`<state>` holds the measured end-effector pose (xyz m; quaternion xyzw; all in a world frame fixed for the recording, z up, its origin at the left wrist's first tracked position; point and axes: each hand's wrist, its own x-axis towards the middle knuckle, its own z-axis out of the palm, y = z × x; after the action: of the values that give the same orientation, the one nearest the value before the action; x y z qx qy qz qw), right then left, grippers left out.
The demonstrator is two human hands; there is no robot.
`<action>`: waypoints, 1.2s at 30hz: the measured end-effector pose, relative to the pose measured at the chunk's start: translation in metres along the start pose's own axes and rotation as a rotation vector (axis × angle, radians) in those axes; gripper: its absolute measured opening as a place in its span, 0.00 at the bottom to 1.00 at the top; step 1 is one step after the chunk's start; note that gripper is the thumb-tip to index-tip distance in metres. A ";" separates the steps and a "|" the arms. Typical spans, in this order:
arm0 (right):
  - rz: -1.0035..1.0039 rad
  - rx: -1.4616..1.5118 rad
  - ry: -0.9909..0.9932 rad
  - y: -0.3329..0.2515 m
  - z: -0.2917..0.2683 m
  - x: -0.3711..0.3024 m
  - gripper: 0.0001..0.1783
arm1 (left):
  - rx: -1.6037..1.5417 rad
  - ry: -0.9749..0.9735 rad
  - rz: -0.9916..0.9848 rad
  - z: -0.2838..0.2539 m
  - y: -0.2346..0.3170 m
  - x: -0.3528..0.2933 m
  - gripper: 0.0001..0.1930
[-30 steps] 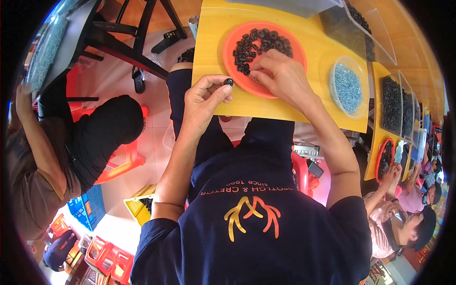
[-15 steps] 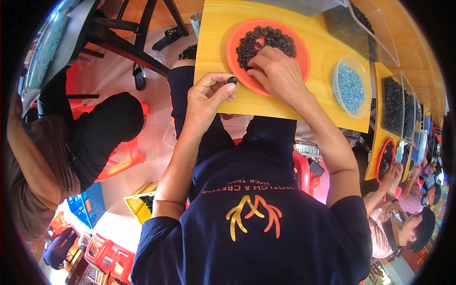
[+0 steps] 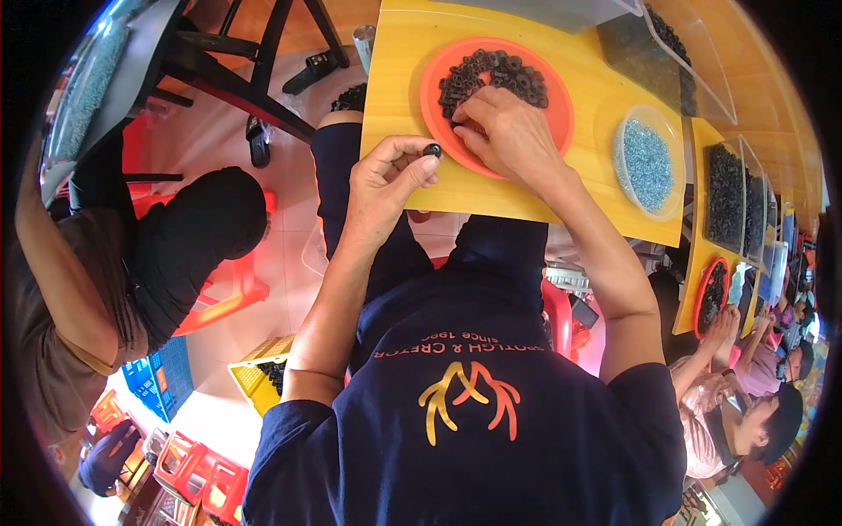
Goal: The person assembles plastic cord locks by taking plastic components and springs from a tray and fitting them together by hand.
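Observation:
My left hand [image 3: 386,184] pinches a small round black part [image 3: 431,150] between thumb and index finger, just off the table's front edge. My right hand [image 3: 510,133] reaches into an orange plate [image 3: 559,123], its fingers bent down among a heap of small black ring-like parts [image 3: 495,66]. Whatever lies between those fingertips is hidden. The black parts spread over the plate's far and left side, with a bit of orange showing through near my knuckles. Right of the plate stands a clear round tub [image 3: 679,167] of tiny pale-blue pieces [image 3: 647,162].
The yellow table [image 3: 393,83] carries a clear box [image 3: 618,74] of black parts at the far right. Beyond it stand more boxes of black parts [image 3: 726,197] and another orange plate [image 3: 702,298]. People sit on both sides. A yellow crate [image 3: 250,377] stands on the floor, lower left.
My left hand has shifted very slightly right, still pinching the black part. My right hand stays in the plate, its fingers shifted a little left among the parts.

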<state>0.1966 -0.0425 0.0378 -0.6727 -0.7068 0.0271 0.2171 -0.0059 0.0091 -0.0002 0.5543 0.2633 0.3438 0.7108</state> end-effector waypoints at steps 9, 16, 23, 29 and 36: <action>-0.159 0.110 -0.019 0.008 0.003 0.005 0.10 | 0.003 0.009 -0.017 0.001 0.001 0.000 0.09; -0.022 0.375 -0.013 0.004 -0.003 -0.004 0.11 | 0.004 0.005 -0.029 0.001 0.001 0.000 0.10; 0.310 1.137 -0.047 -0.006 -0.017 -0.022 0.11 | -0.024 -0.016 -0.002 0.007 0.012 0.001 0.09; 0.432 1.403 -0.051 -0.013 -0.025 -0.030 0.13 | -0.057 -0.038 -0.005 0.015 0.021 0.001 0.10; 0.545 1.915 -0.093 -0.017 -0.024 -0.035 0.15 | -0.040 -0.054 -0.007 0.017 0.026 -0.002 0.10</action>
<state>0.1891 -0.0843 0.0560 -0.3514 -0.2161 0.6611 0.6267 0.0007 0.0011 0.0296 0.5480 0.2391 0.3315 0.7299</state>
